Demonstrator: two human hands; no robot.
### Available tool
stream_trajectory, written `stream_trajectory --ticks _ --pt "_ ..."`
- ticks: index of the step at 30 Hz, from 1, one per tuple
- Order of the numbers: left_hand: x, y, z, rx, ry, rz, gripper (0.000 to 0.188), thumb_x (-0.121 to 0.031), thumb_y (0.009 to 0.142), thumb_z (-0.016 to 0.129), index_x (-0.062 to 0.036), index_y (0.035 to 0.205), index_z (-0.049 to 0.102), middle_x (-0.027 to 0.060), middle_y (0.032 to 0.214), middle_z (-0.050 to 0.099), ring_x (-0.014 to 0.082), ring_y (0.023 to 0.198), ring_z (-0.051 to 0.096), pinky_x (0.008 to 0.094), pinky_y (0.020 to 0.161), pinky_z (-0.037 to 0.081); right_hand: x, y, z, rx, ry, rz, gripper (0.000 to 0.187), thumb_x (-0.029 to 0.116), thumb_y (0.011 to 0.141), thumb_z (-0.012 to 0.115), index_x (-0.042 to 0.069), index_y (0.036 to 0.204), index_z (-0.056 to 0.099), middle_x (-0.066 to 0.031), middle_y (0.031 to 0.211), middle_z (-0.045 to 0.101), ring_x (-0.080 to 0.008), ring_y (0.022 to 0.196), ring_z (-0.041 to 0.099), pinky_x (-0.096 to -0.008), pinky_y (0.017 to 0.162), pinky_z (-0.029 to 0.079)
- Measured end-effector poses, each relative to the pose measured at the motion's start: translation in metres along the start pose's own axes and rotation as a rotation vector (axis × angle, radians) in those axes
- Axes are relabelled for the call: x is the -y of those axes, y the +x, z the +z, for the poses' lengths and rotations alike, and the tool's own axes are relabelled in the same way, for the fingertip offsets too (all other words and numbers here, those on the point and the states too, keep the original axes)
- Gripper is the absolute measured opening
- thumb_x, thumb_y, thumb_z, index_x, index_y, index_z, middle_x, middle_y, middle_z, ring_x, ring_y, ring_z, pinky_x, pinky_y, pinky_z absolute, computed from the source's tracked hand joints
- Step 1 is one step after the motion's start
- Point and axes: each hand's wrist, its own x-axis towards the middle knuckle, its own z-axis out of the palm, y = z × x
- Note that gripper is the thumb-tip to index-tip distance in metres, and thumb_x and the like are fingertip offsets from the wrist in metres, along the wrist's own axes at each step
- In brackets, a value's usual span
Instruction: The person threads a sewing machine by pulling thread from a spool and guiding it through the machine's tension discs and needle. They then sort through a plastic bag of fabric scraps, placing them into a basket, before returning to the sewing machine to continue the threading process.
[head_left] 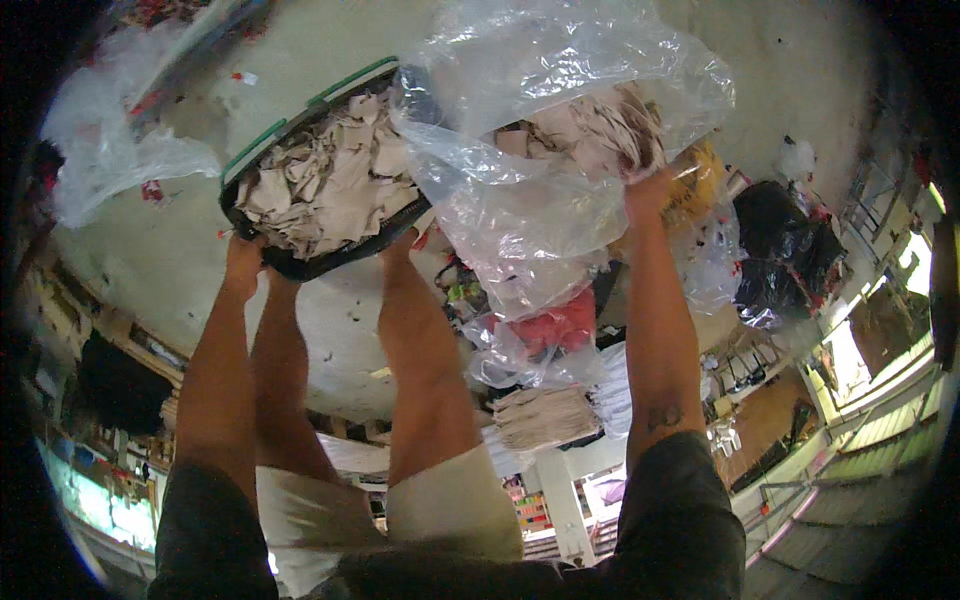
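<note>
A dark basket point(290, 268) with green handles stands tilted in front of me, filled with cut beige fabric pieces point(330, 180). My left hand point(245, 262) is closed on its near left rim. Beside the basket on the right spreads a large clear plastic bag point(540, 220), its film lying over the basket's right end. More beige fabric pieces point(600, 130) lie bunched in the bag's opening. At their right end my right hand point(646, 190) is closed on the bunched fabric; its fingertips are partly hidden among the folds.
Another clear plastic sheet point(130, 165) lies on the floor at the far left. To the right are a yellow bag point(700, 180) and a shiny black plastic bag point(785, 250). Red material in clear plastic point(555, 325) and stacked beige cloth point(545, 415) sit nearer me, right of my legs.
</note>
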Motion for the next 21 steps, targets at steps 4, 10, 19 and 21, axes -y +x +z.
stream_trajectory --ticks 4,10,19,21 --pt "-0.005 -0.028 -0.029 -0.037 -0.018 -0.013 0.041 -0.006 0.088 0.059 -0.0074 0.128 0.052 0.0083 0.108 0.067 0.0214 0.087 0.068 0.0384 0.069 0.058 0.043 -0.054 -0.040 -0.008 -0.447 -0.328 0.050 0.009 0.084 0.073 0.001 0.131 0.058 -0.0162 0.130 0.062 -0.0299 0.118 0.060 -0.0401 0.100 0.048" --pt "0.006 -0.074 -0.074 -0.046 -0.076 0.070 0.038 -0.011 0.086 0.063 -0.0069 0.123 0.054 0.0070 0.103 0.067 0.0215 0.086 0.067 0.0400 0.071 0.055 0.159 -0.124 -0.055 -0.038 0.272 -0.278 0.042 0.022 0.084 0.073 0.001 0.119 0.066 -0.0141 0.122 0.066 -0.0256 0.112 0.063 -0.0386 0.092 0.052" --pt "0.014 -0.240 -0.147 0.078 -0.208 0.170 0.052 -0.009 0.082 0.068 -0.0045 0.131 0.052 0.0088 0.110 0.069 0.0243 0.089 0.069 0.0435 0.068 0.059 0.422 -0.250 0.090 0.493 -0.242 -0.769 0.061 0.002 0.075 0.067 0.021 0.132 0.063 -0.0194 0.150 0.041 -0.0417 0.131 0.048 -0.0452 0.109 0.041" --pt "0.006 -0.307 -0.169 0.082 -0.283 0.171 0.050 -0.006 0.080 0.067 -0.0020 0.128 0.054 0.0109 0.109 0.069 0.0248 0.087 0.069 0.0424 0.066 0.058 0.478 -0.288 0.098 0.583 -0.621 -0.760 0.071 -0.002 0.079 0.058 0.023 0.145 0.051 -0.0178 0.164 0.020 -0.0472 0.143 0.032 -0.0525 0.117 0.029"
